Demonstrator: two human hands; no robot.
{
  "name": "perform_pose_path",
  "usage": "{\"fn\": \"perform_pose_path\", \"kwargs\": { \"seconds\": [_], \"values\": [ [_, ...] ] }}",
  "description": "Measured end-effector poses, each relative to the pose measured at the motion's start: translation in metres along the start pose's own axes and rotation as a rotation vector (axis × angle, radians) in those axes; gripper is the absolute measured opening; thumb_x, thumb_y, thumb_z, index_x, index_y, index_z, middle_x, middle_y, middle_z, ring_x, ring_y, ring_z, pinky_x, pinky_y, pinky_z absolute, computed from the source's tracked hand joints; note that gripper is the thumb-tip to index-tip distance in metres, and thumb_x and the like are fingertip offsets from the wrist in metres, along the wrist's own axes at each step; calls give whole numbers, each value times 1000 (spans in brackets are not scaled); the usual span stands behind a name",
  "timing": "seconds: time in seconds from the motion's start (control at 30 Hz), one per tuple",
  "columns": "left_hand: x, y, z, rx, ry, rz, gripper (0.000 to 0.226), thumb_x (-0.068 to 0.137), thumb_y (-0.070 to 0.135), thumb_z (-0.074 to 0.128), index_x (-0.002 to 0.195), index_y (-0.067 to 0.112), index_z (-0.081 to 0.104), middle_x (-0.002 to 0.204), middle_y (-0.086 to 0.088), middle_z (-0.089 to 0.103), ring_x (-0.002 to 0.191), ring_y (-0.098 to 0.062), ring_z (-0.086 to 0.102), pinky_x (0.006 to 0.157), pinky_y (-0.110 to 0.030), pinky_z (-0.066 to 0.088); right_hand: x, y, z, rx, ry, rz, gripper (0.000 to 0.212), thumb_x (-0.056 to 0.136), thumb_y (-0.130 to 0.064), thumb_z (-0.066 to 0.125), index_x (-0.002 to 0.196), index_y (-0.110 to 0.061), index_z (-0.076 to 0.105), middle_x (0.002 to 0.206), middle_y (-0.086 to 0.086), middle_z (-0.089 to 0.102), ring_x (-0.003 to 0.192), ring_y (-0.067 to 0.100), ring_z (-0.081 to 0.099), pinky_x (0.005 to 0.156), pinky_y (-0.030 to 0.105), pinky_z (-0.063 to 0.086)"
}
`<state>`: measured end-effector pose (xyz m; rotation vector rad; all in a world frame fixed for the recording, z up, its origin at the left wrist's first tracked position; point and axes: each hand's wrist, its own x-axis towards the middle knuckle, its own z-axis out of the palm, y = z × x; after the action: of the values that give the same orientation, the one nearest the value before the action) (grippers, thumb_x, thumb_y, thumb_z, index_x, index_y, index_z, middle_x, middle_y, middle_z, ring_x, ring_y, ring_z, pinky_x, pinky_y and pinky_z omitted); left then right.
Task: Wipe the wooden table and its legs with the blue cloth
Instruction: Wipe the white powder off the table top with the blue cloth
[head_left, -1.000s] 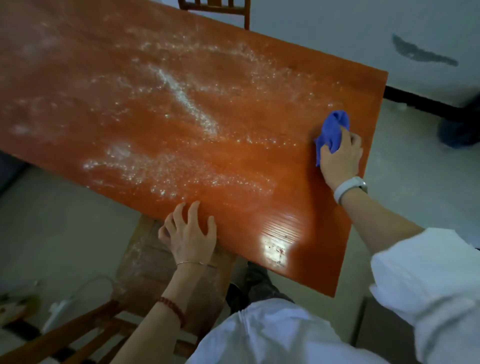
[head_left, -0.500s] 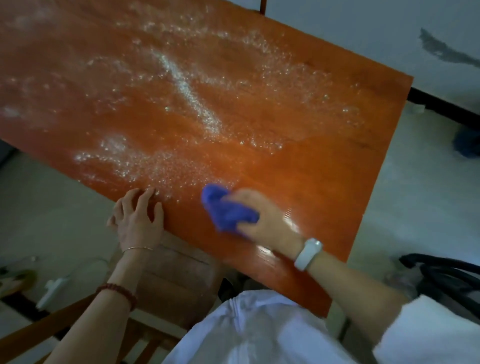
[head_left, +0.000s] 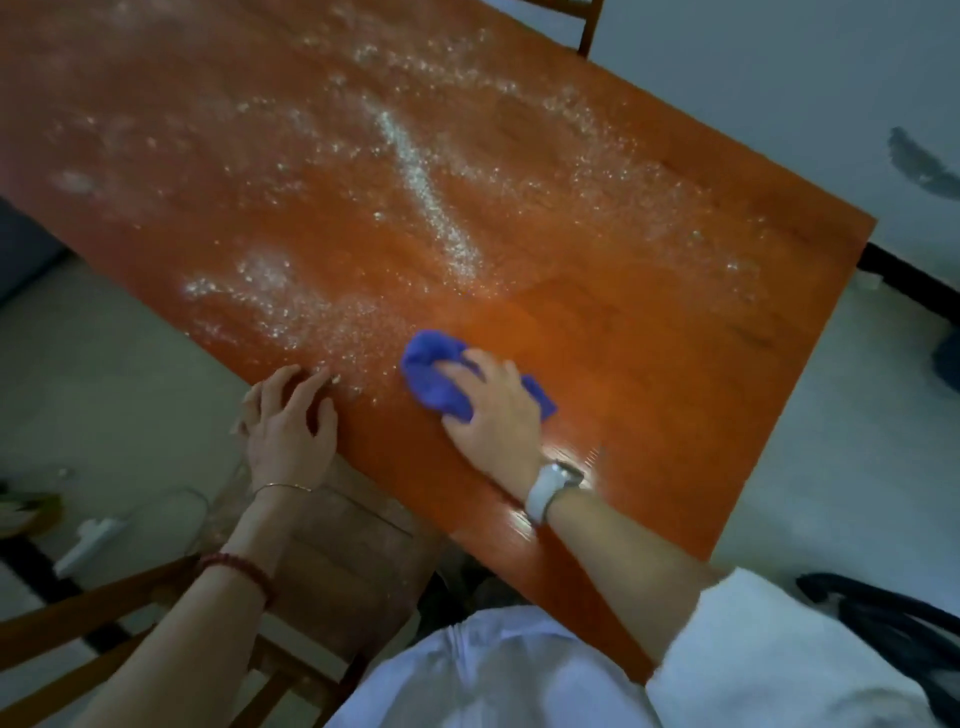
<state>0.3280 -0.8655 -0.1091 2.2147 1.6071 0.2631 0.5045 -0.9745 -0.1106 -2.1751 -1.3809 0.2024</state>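
Observation:
The wooden table (head_left: 649, 322) has an orange-brown glossy top that fills most of the view. White powder (head_left: 426, 208) is scattered across its middle and left part. The strip near the front right looks wiped and shiny. My right hand (head_left: 493, 410) presses the bunched blue cloth (head_left: 434, 376) flat on the top near the front edge. My left hand (head_left: 291, 421) rests on the front edge just left of the cloth, fingers spread, holding nothing. The table legs are hidden under the top.
A wooden chair (head_left: 322, 566) stands under the front edge beneath my left arm. Another chair back (head_left: 587, 21) shows at the far edge. A white power strip (head_left: 88, 540) lies on the floor at left. Dark cables (head_left: 893, 618) lie at the lower right.
My right hand swept the cloth from the table's right edge leftward along the front edge and now sits beside the powder. My left hand shifted a little along the front edge.

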Motion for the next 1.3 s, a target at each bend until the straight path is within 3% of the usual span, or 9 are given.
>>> {"fn": "perform_pose_path", "kwargs": {
  "seconds": [0.1, 0.2, 0.3, 0.5, 0.63, 0.77, 0.97, 1.17, 1.3],
  "values": [
    [14, -12, -16, -110, 10, 9, 27, 90, 15, 48, 112, 12, 65, 122, -12, 56, 116, -34, 43, 98, -47, 36, -61, -47, 15, 313, -482, -316, 38, 77, -23, 63, 115, -25, 60, 116, 3, 59, 91, 25, 53, 72, 36, 47],
    [17, -19, -23, -24, -48, 16, 32, 89, 16, 54, 121, 13, 59, 128, -10, 51, 121, -33, 37, 101, -51, 32, -57, -43, -1, 591, -669, -219, 30, 79, -24, 60, 108, -18, 64, 105, -1, 60, 89, 11, 53, 82, 29, 43],
    [10, -13, -18, 71, -108, 1, 45, 88, 30, 55, 131, 17, 49, 139, -8, 39, 130, -30, 26, 104, -52, 27, -34, -18, -36, 804, -368, 117, 31, 68, -21, 51, 94, -10, 63, 97, 7, 61, 87, 10, 57, 82, 12, 41],
    [5, -15, -14, 93, -135, 9, 51, 89, 39, 49, 136, 22, 39, 145, -4, 29, 136, -26, 17, 105, -51, 23, -31, 17, -58, 599, 120, 536, 32, 66, -15, 50, 97, -20, 56, 94, 0, 59, 84, 13, 55, 76, 19, 45],
    [5, -19, -20, 127, -183, 48, 51, 91, 40, 44, 139, 25, 33, 148, -1, 24, 137, -24, 14, 106, -50, 21, -97, -28, -22, 330, -70, 317, 48, 64, -31, 44, 103, -13, 67, 109, 8, 62, 101, 27, 56, 93, 27, 37],
    [1, -26, -27, 120, -270, 105, 53, 93, 38, 41, 143, 25, 26, 153, 0, 16, 141, -21, 7, 108, -52, 18, -137, -67, -4, 664, -520, 206, 46, 63, -30, 44, 98, -12, 68, 99, -5, 63, 96, 13, 59, 86, 25, 44],
    [-20, -22, -43, 74, -249, 138, 52, 93, 32, 44, 141, 19, 29, 152, -5, 19, 139, -25, 14, 109, -51, 18, -123, -52, -34, 760, -250, 381, 40, 60, -33, 47, 97, -30, 60, 99, -2, 62, 88, 4, 56, 75, 9, 42],
    [-19, -12, -51, 46, -240, 73, 54, 93, 34, 43, 142, 18, 26, 152, -6, 18, 140, -25, 12, 110, -51, 19, -52, -31, -61, 811, 90, 515, 28, 77, 2, 54, 99, -15, 59, 84, 0, 63, 67, -2, 58, 63, 17, 46],
    [-2, -10, -48, 30, -243, 0, 56, 93, 34, 43, 143, 18, 23, 153, -7, 14, 140, -26, 9, 109, -53, 20, 1, -6, -66, 747, 240, 583, 27, 82, 4, 50, 106, -7, 56, 88, 8, 58, 70, 16, 53, 64, 31, 42]
  ]
}}
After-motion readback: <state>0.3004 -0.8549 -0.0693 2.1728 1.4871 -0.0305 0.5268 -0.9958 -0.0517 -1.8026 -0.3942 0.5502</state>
